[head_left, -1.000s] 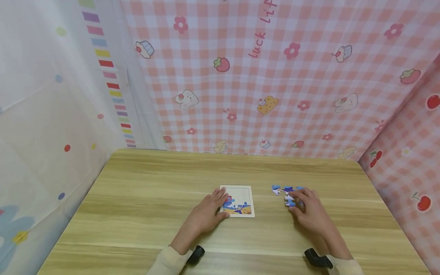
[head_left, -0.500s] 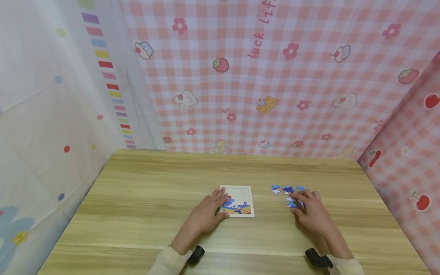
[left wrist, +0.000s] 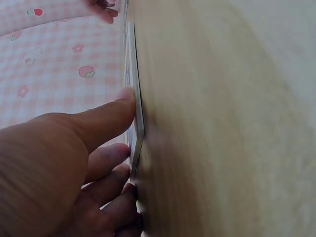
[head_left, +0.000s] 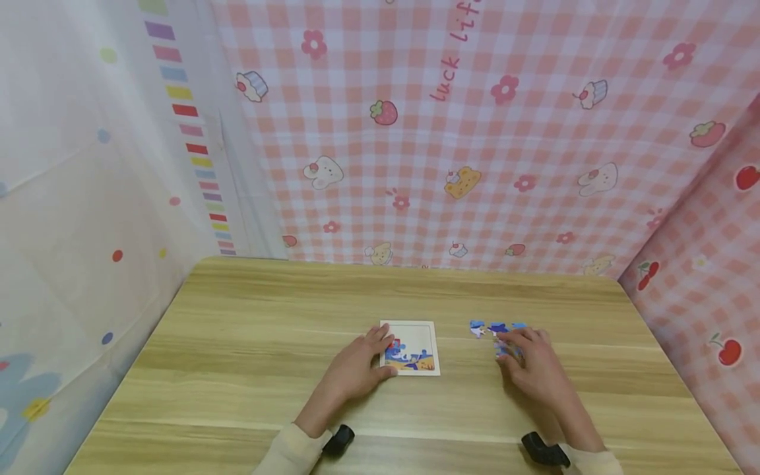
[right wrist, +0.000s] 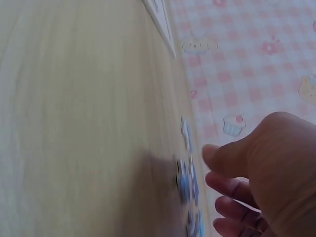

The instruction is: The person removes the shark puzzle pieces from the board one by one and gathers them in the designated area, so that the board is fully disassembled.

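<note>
Jigsaw (head_left: 414, 341), squarish, filled side nearest; left hand (head_left: 356, 369) relaxed atop, right hand (head_left: 534, 363) slack, empty

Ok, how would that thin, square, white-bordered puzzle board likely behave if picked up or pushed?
The white-bordered board is probably stiff: its edge looks straight in the left wrist view. Lying flat, it would likely slide rather than roll or tip. Tilted, it might shed the blue-and-orange puzzle pieces that only partly fill it.
</note>
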The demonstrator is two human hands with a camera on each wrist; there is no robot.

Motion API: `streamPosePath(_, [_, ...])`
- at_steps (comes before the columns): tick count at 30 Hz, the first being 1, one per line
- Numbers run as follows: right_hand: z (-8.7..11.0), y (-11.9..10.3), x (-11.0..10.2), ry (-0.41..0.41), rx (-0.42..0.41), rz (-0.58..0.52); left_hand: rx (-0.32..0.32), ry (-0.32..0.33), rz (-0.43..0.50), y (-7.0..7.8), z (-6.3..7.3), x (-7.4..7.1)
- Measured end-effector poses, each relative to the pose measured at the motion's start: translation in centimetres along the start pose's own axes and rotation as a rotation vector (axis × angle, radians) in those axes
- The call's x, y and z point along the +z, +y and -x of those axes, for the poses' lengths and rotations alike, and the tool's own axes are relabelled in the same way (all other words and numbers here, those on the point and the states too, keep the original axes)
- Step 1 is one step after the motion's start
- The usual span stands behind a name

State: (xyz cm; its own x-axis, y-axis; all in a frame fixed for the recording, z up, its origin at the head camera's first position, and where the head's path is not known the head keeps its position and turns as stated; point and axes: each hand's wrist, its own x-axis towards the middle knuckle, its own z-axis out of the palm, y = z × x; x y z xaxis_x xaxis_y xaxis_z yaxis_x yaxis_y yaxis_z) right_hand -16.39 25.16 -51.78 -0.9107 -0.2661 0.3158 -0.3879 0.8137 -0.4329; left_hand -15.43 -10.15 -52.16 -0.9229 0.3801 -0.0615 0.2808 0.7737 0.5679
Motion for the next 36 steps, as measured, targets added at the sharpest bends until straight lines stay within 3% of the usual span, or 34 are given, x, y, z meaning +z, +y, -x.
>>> streamPosePath(5, [-0.6,-1.4,0.8,0.047,-0.072,-0.055,-0.018,0.019,0.046,0.0,0.0,-0.2])
streamPosePath(13, [-1.8,-3.9,2.1,-0.057,-0.011,-0.112,-0.017,0.052,0.068,0.3,-0.4,-0.4])
streamPosePath(20, [-2.6,-6.3,3.5,-0.103,-0.013,-0.163,0.010,0.062,0.003,0.0,-0.3,0.0])
streamPosePath(29, [-3.8,-8.9,5.6,-0.164,-0.008,-0.244,-0.012,0.012,-0.102,-0.1,-0.2,0.2])
streamPosePath(36, [-4.7,-10.8,7.6,-0.190,-0.030,-0.291,0.015,0.010,-0.168,0.1,0.1,0.1])
